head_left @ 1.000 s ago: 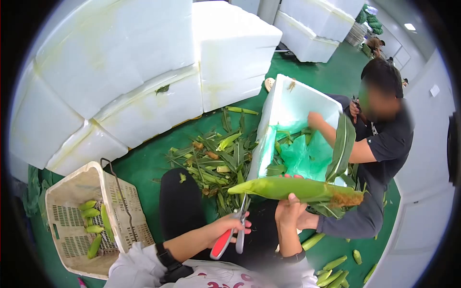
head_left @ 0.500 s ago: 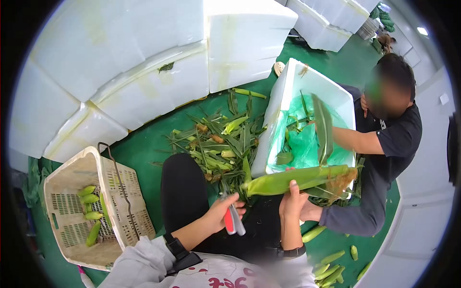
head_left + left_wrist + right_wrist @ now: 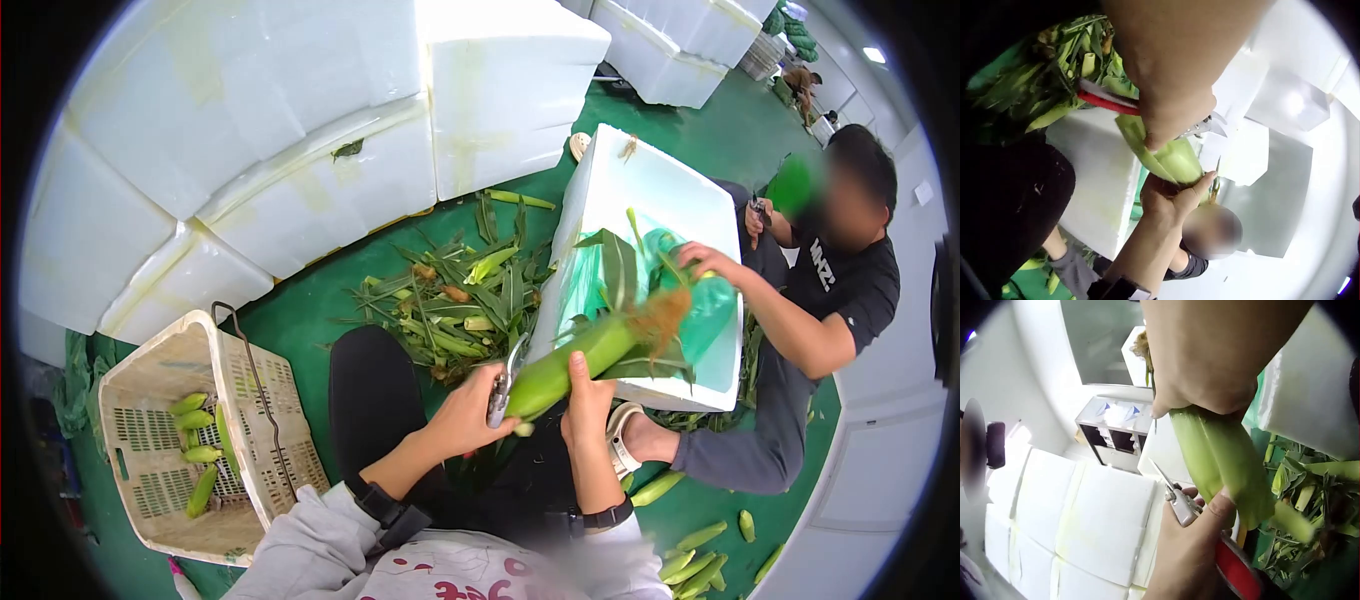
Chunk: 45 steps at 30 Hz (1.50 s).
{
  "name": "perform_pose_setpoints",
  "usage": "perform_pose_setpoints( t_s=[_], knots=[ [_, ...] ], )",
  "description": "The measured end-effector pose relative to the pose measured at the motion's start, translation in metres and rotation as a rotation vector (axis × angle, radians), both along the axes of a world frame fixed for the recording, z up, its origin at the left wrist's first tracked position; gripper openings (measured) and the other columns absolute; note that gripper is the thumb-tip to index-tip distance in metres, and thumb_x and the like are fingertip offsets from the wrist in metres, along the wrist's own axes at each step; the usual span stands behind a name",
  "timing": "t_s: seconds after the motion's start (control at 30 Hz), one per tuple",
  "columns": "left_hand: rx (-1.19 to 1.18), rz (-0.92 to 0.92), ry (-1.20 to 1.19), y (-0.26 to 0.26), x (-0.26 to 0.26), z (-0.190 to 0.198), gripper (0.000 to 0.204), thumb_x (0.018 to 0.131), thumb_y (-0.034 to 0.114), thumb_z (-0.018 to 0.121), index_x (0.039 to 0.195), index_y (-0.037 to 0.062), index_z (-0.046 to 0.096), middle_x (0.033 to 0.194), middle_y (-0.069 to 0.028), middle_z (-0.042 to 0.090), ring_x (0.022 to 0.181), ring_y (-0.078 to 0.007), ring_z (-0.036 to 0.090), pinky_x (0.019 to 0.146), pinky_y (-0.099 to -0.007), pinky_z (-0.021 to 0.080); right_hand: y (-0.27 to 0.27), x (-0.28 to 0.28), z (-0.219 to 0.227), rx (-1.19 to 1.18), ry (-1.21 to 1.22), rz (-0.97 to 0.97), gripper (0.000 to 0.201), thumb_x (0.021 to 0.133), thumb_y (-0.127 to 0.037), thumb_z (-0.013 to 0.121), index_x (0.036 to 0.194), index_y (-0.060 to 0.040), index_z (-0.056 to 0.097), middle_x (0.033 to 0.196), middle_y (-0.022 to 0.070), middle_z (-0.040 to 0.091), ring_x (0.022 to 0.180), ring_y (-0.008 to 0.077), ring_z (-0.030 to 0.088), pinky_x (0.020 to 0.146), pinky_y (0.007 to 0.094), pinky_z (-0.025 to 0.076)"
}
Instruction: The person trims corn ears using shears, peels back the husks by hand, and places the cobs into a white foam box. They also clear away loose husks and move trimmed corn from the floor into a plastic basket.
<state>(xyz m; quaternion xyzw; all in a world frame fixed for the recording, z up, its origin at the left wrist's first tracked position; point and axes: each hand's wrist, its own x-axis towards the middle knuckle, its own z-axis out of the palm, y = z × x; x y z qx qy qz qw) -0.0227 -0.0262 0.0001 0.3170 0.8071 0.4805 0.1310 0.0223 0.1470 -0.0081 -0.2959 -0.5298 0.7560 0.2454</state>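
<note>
My left hand (image 3: 468, 412) grips red-handled pruning shears (image 3: 500, 397), with its thumb against the husk near the stem end of a corn ear (image 3: 580, 362). In the right wrist view, the bare blade (image 3: 1163, 475) points away beside the ear. My right hand (image 3: 588, 405) holds the same ear around its middle, thumb on top; most of its fingers are hidden beneath. The ear is in green husk and slants upward, its brown silk (image 3: 660, 318) toward the foam box. A blurred pale green piece (image 3: 1292, 522) shows by the stem end in the right wrist view.
A white foam box (image 3: 560, 300) lined with green plastic stands ahead; another person (image 3: 835, 290) reaches into it. Husks and leaves (image 3: 450, 300) lie heaped on the green floor. At left, a crate (image 3: 265, 420) contains several ears. More ears (image 3: 695, 560) lie at lower right.
My right hand has tilted the ear, bringing its stem end down to my left hand. The shears have swung up beside it. The other person has leaned back, hand higher in the box.
</note>
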Motion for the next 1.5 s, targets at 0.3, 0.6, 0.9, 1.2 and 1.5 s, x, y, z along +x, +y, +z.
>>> perform_pose_setpoints(
  t_s=[0.3, 0.6, 0.9, 1.2, 1.5],
  knots=[
    [0.558, 0.054, -0.774, -0.017, 0.009, -0.005, 0.064, 0.074, 0.015, 0.077, 0.124, 0.002, 0.038, 0.105, -0.0075, 0.057, 0.097, -0.016, 0.057, 0.085, -0.0305, 0.046, 0.019, 0.002, -0.011, 0.926, -0.429, 0.475, 0.055, 0.081, -0.028, 0.07, 0.121, 0.0035, 0.047, 0.098, 0.0223, 0.059, 0.082, 0.025, 0.062, 0.075, 0.0348, 0.05],
    [0.108, -0.012, -0.564, -0.021, 0.004, 0.008, 0.062, 0.069, 0.007, 0.067, 0.125, 0.0056, 0.039, 0.099, -0.0092, 0.055, 0.087, -0.0176, 0.058, 0.077, -0.0304, 0.047, -0.01, -0.009, 0.002, -0.329, -0.004, 0.525, 0.051, 0.088, -0.021, 0.064, 0.129, -0.0013, 0.041, 0.114, 0.0094, 0.055, 0.104, 0.0207, 0.056, 0.091, 0.0349, 0.046],
    [0.58, 0.034, -1.137, -0.022, 0.006, -0.005, 0.061, 0.069, -0.008, 0.052, 0.127, 0.0071, 0.04, 0.114, -0.0066, 0.051, 0.106, -0.0159, 0.052, 0.09, -0.0311, 0.044, -0.001, 0.01, -0.009, -0.802, 0.298, 0.494, 0.072, 0.074, -0.036, 0.066, 0.133, -0.0037, 0.041, 0.126, 0.0109, 0.052, 0.115, 0.0291, 0.051, 0.103, 0.0458, 0.038],
    [0.535, 0.094, -1.127, -0.034, 0.01, -0.014, 0.064, 0.071, -0.007, 0.052, 0.132, 0.0058, 0.037, 0.114, -0.0065, 0.052, 0.106, -0.0169, 0.053, 0.09, -0.0312, 0.044, 0.006, 0.004, 0.006, -0.839, 0.288, 0.218, 0.053, 0.093, -0.048, 0.044, 0.129, -0.009, 0.041, 0.121, 0.0132, 0.054, 0.109, 0.0308, 0.054, 0.094, 0.0493, 0.044],
    [-0.299, -0.187, -0.265, -0.025, 0.008, 0.039, 0.082, 0.068, 0.027, 0.069, 0.133, -0.0056, 0.03, 0.112, -0.0265, 0.045, 0.106, -0.0423, 0.046, 0.096, -0.0442, 0.036, 0.057, 0.033, 0.068, 1.241, -0.521, 0.515, 0.069, 0.072, -0.032, 0.074, 0.13, -0.0103, 0.043, 0.093, 0.015, 0.06, 0.084, 0.0326, 0.062, 0.069, 0.0409, 0.05]
  ],
)
